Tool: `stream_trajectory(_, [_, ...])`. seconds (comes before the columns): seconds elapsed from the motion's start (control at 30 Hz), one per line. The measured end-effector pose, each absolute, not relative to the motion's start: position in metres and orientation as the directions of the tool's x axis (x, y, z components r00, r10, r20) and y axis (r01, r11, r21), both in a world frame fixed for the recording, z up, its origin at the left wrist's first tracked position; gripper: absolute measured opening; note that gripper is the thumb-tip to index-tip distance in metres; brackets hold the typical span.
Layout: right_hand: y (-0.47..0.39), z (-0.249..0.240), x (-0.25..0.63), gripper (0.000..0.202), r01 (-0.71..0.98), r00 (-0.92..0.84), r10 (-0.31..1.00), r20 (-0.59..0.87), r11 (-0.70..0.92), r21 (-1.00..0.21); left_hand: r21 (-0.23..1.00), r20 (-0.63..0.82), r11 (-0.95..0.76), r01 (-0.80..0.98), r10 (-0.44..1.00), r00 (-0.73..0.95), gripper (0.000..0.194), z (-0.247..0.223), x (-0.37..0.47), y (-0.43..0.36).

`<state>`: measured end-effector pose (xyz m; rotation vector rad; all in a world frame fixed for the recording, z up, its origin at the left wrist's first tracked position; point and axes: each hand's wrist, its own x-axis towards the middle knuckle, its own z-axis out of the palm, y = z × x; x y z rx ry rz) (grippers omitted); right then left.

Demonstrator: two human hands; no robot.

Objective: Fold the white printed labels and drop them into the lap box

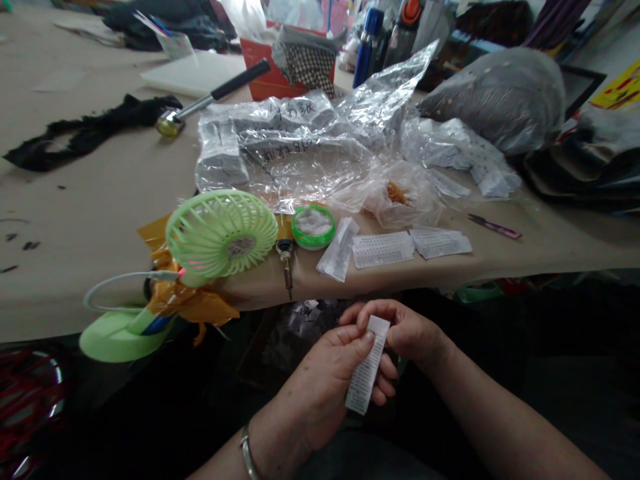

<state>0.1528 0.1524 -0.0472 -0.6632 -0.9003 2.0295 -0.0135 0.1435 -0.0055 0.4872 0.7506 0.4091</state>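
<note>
My left hand [320, 370] is closed on a narrow white strip of printed labels [367, 383], with the thumb lying flat over its upper part. At the strip's top end, the curled fingers of my right hand [417, 330] pinch its edge. Both hands are in front of the table edge, above my lap. On the table just beyond lie three small piles of printed labels: a slanted pile [337, 252], a middle pile [383, 249] and a right pile [440, 242]. A round green container [313, 241] with white fluffy stuff stands left of them.
A green fan [220, 233] with orange tape and a thin pointed tool [286, 257] sit at the table edge. Behind are clear plastic bags [300, 160], including one with orange bits [397, 193]. Pink tweezers-like snips [495, 227] lie right; a hammer [215, 97] lies left.
</note>
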Motion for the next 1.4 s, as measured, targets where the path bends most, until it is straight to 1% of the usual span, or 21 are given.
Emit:
stream_trajectory(0.1, [0.152,-0.049,0.150,0.025,-0.445,-0.533,0.835,-0.137,-0.414,-0.794,0.560,-0.563,0.811,-0.169,0.522,0.641,0.025,-0.004,-0.013,0.144])
stream_trajectory(0.2, [0.148,-0.046,0.150,0.033,-0.366,-0.469,0.868,-0.163,-0.358,-0.859,0.574,-0.569,0.799,-0.179,0.546,0.615,0.024,-0.003,-0.014,0.146])
stream_trajectory(0.27, [0.143,-0.039,0.149,0.038,-0.250,-0.371,0.917,-0.146,-0.250,-0.935,0.585,-0.571,0.788,-0.192,0.569,0.591,0.023,-0.003,-0.016,0.146])
stream_trajectory(0.3, [0.140,-0.035,0.149,0.039,-0.149,-0.305,0.946,-0.106,-0.157,-0.976,0.590,-0.575,0.783,-0.199,0.580,0.577,0.022,-0.004,-0.017,0.146])
stream_trajectory(0.33, [0.137,-0.031,0.148,0.037,-0.011,-0.240,0.970,-0.040,-0.044,-0.999,0.593,-0.579,0.779,-0.204,0.589,0.564,0.022,-0.005,-0.018,0.146])
stream_trajectory(0.37, [0.134,-0.027,0.147,0.036,0.147,-0.186,0.982,0.045,0.074,-0.986,0.595,-0.582,0.776,-0.210,0.596,0.553,0.023,-0.006,-0.019,0.146])
stream_trajectory(0.43, [0.130,-0.020,0.143,0.035,0.425,-0.157,0.964,0.214,0.262,-0.867,0.602,-0.584,0.767,-0.224,0.613,0.533,0.025,-0.009,-0.020,0.145])
stream_trajectory(0.47, [0.128,-0.018,0.141,0.034,0.507,-0.173,0.947,0.272,0.322,-0.800,0.609,-0.579,0.760,-0.229,0.623,0.526,0.026,-0.010,-0.021,0.144])
stream_trajectory(0.53, [0.127,-0.017,0.137,0.031,0.576,-0.208,0.921,0.328,0.387,-0.720,0.622,-0.570,0.745,-0.240,0.641,0.513,0.027,-0.012,-0.022,0.143])
stream_trajectory(0.6, [0.127,-0.019,0.133,0.030,0.573,-0.201,0.922,0.331,0.385,-0.724,0.623,-0.571,0.741,-0.250,0.650,0.502,0.027,-0.012,-0.023,0.142])
stream_trajectory(0.67, [0.128,-0.021,0.128,0.031,0.503,-0.126,0.956,0.266,0.293,-0.813,0.618,-0.577,0.742,-0.261,0.653,0.490,0.025,-0.010,-0.026,0.142])
stream_trajectory(0.73, [0.130,-0.023,0.122,0.026,0.343,-0.039,0.991,0.126,0.132,-0.930,0.627,-0.582,0.733,-0.263,0.665,0.468,0.025,-0.008,-0.030,0.142])
stream_trajectory(0.8, [0.133,-0.024,0.115,0.018,0.154,-0.003,1.000,-0.019,-0.019,-0.988,0.653,-0.581,0.711,-0.261,0.691,0.430,0.025,-0.006,-0.034,0.142])
stream_trajectory(0.83, [0.136,-0.024,0.111,0.016,0.079,-0.004,0.998,-0.070,-0.070,-0.994,0.670,-0.576,0.696,-0.258,0.707,0.411,0.025,-0.005,-0.036,0.142])
stream_trajectory(0.9, [0.141,-0.024,0.104,0.017,-0.020,-0.024,0.990,-0.137,-0.138,-0.990,0.705,-0.558,0.663,-0.252,0.738,0.381,0.025,-0.003,-0.041,0.142])
stream_trajectory(1.0, [0.148,-0.022,0.093,0.020,-0.095,-0.098,0.975,-0.201,-0.211,-0.973,0.752,-0.527,0.613,-0.240,0.779,0.339,0.027,-0.001,-0.047,0.141])
stream_trajectory(1.1, [0.153,-0.021,0.083,0.021,-0.119,-0.149,0.964,-0.219,-0.237,-0.964,0.794,-0.503,0.569,-0.213,0.812,0.295,0.027,-0.001,-0.054,0.141])
stream_trajectory(1.2, [0.157,-0.020,0.074,0.018,-0.080,-0.134,0.971,-0.196,-0.208,-0.975,0.855,-0.444,0.490,-0.171,0.862,0.245,0.024,-0.005,-0.063,0.142])
stream_trajectory(1.3, [0.161,-0.018,0.068,0.016,0.029,-0.101,0.988,-0.117,-0.115,-0.993,0.931,-0.333,0.350,-0.105,0.931,0.148,0.016,-0.009,-0.072,0.146])
stream_trajectory(1.4, [0.164,-0.016,0.063,0.014,0.167,-0.084,0.996,-0.008,0.006,-0.986,0.970,-0.238,0.241,-0.021,0.968,0.074,0.012,-0.009,-0.079,0.152])
